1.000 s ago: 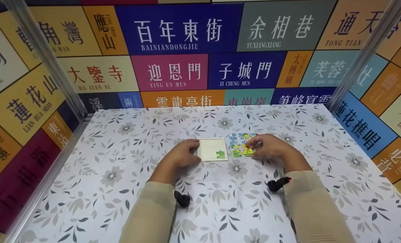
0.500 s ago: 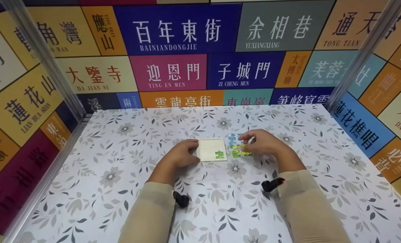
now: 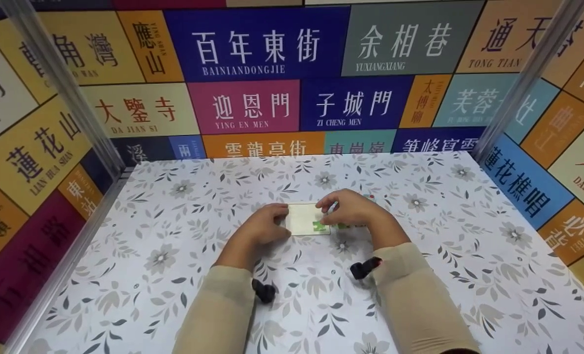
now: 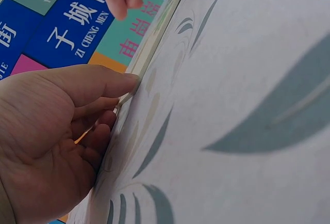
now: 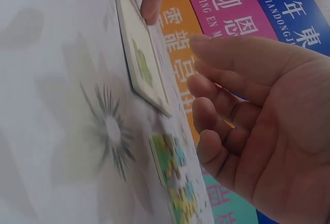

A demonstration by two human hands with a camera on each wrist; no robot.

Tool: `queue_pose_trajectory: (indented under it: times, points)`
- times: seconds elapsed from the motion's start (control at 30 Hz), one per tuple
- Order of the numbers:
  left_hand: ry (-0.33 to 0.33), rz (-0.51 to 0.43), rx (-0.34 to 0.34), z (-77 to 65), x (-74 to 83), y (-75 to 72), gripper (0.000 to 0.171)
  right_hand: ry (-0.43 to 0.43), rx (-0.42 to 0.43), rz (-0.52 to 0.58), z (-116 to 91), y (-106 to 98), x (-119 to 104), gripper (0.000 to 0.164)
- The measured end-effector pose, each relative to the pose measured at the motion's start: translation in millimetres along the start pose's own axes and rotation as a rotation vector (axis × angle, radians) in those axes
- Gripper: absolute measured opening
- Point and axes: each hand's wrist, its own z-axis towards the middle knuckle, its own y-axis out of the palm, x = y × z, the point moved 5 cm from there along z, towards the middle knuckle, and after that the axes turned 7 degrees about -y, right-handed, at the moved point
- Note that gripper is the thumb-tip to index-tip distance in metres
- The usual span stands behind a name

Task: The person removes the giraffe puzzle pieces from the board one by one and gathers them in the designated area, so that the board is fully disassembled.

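My left hand (image 3: 265, 223) holds a small cream puzzle tray (image 3: 302, 216) at its left edge, thumb at the near corner and fingers at the far one. In the left wrist view, the left thumb (image 4: 121, 83) presses on the tray's rim. One green puzzle piece (image 3: 318, 226) lies in the tray's near right corner. My right hand (image 3: 353, 209) hovers over the tray's right side, fingers loosely bent and thumb apart from the index finger. Nothing shows between them. In the right wrist view, several colourful puzzle pieces (image 5: 172, 167) lie beside the tray, mostly hidden under the right hand in the head view.
The table (image 3: 174, 280) has a white cloth with grey leaves and flowers. Panels with large lettering (image 3: 252, 105) stand behind and at both sides. A black wrist camera (image 3: 264, 291) sits at the left cuff, another black camera (image 3: 365, 268) at the right.
My right hand has moved left from over the loose puzzle pieces to the tray's right side. The left hand and the tray have stayed in place.
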Motion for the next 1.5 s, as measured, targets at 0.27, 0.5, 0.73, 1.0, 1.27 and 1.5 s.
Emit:
queue_pose_trajectory:
  times: [0.27,0.5,0.73,1.0,1.27,1.5]
  points:
    - [0.01,-0.001,0.002,0.3,0.0,-1.2,0.068,-0.025,0.002,0.022,9.0,7.9,0.4,0.048]
    - [0.014,0.015,0.0,-1.2,1.2,-0.5,0.064,-0.035,-0.018,0.012,10.3,12.4,10.4,0.047]
    - [0.004,0.006,0.007,-1.5,2.4,-0.8,0.065,-0.005,-0.014,-0.028,11.5,14.5,12.3,0.048]
    - [0.016,0.027,0.005,-2.3,2.0,-0.5,0.065,-0.033,-0.034,-0.065,10.4,17.2,7.8,0.045]
    - [0.038,0.023,0.011,-1.7,1.1,-0.9,0.066,-0.016,-0.046,-0.059,9.6,20.5,2.9,0.046]
    - [0.02,-0.007,0.014,-1.5,-0.6,0.8,0.064,0.001,-0.037,-0.118,8.7,18.4,3.2,0.05]
